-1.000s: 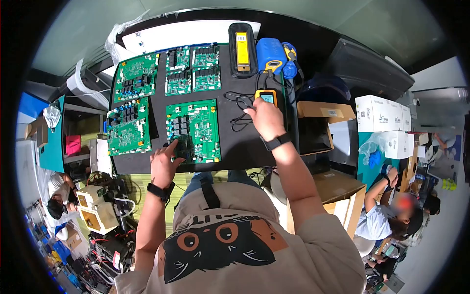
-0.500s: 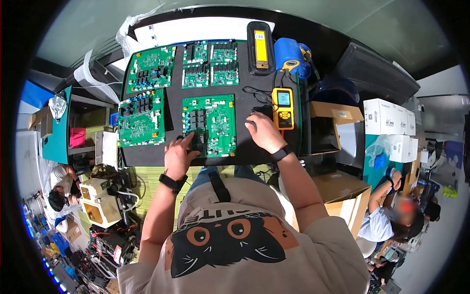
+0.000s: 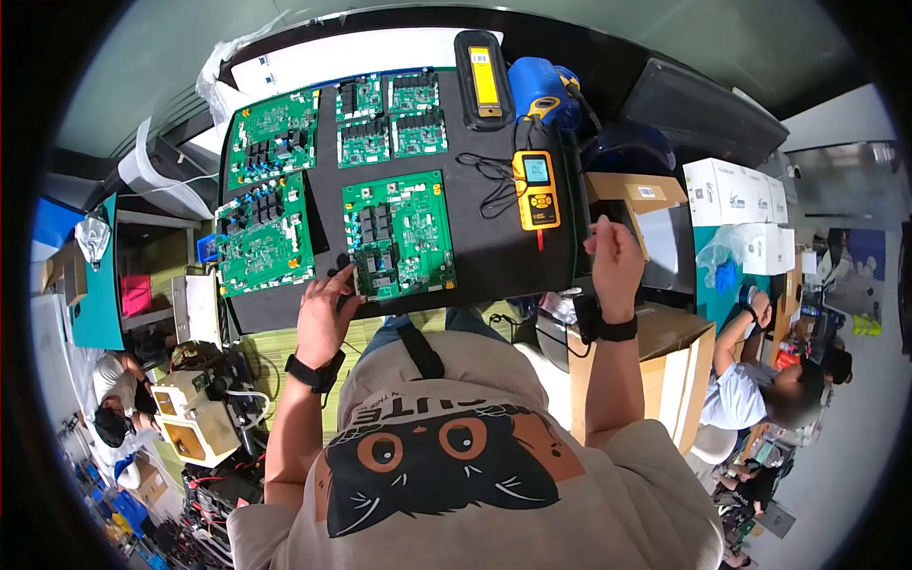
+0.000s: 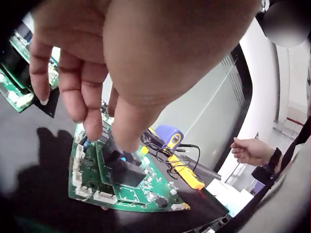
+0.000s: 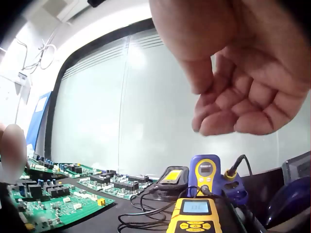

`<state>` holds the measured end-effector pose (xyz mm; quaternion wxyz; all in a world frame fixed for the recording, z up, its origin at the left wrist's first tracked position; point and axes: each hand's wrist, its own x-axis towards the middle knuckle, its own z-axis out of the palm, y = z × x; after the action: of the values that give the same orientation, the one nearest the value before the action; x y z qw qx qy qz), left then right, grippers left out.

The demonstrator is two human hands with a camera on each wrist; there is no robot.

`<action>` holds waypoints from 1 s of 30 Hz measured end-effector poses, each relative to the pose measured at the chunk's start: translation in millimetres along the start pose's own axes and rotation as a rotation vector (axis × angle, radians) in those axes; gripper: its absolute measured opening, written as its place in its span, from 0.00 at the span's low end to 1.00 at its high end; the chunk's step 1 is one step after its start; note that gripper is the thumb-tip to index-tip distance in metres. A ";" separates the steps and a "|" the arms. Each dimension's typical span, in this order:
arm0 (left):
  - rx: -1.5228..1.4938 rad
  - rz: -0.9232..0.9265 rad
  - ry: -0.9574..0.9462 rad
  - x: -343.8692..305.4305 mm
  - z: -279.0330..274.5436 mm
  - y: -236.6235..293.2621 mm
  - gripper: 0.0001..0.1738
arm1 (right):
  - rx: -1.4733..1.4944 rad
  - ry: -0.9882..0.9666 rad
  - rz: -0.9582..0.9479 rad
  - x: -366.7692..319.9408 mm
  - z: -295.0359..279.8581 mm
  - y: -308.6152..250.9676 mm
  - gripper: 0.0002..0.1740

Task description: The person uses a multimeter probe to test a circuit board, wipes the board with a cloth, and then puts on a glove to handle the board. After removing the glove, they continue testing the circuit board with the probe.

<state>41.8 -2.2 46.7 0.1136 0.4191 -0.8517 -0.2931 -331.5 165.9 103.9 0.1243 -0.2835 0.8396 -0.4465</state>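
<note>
The left hand rests its fingertips by the lower left corner of a green circuit board with black blocks. The left wrist view shows its fingers loosely bent and its thumb over the black parts of the board; whether the thumb touches them is unclear. Off the mat's right edge, the right hand is raised, fingers loosely curled with nothing between them. To its left a yellow meter lies on the mat, lit screen up, with black leads. Both hand and meter show in the right wrist view.
Two large boards lie at the mat's left, several small ones at the back. A black case and a blue device stand behind the meter. Cardboard boxes are on the right, where another person sits.
The right hand has left the meter, uncovering it, and moved right past the mat's edge. The left hand has stayed at the board's lower left; the head view has shifted slightly.
</note>
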 end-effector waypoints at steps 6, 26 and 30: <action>-0.027 -0.005 -0.025 -0.2 0.2 -5.5 0.29 | -0.065 -0.046 0.043 -39.4 5.0 37.0 0.13; 0.235 0.184 0.091 6.6 -13.0 27.4 0.31 | -0.240 -0.393 0.093 -78.3 34.5 93.1 0.12; 0.172 0.140 0.161 9.4 -13.5 28.3 0.36 | -0.436 -0.455 0.137 -75.2 24.2 88.4 0.14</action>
<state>23.6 -1.5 73.8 0.1655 0.3891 -0.8890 -0.1758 -291.8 232.5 14.2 0.2748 -0.3388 0.8833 -0.1716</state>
